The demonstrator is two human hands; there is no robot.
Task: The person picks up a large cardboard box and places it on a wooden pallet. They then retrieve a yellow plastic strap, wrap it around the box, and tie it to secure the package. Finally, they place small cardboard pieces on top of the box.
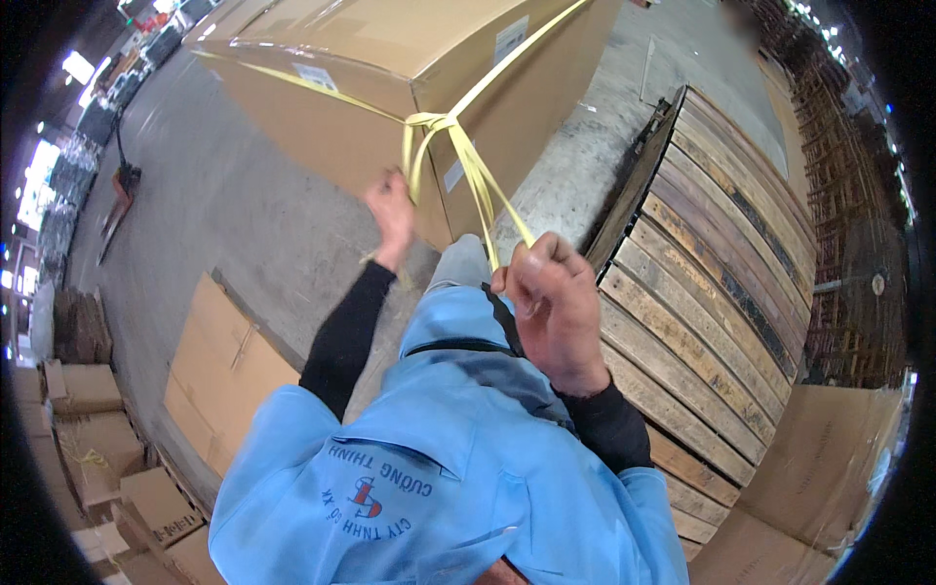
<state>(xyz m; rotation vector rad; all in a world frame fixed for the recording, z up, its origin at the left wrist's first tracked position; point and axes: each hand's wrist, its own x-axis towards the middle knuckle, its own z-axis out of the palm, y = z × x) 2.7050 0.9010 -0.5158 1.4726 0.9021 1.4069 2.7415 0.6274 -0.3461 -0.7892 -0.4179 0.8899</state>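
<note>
While the yellow strap (475, 171) crosses the box (390, 88), left hand (392, 216) and right hand (551, 297) grip its ends.

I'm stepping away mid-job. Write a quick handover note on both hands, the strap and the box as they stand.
Left hand: closed on one end of the yellow strap, against the box's near face.
Right hand: fist closed on the other strap end, pulled back toward the body.
Large cardboard box: on the concrete floor, wooden pallet to its right.
Done: strap runs around the box and is crossed in a knot at its near corner.
Left: knot not yet snug; ends loose.

Head cam, steep down, close.
</note>
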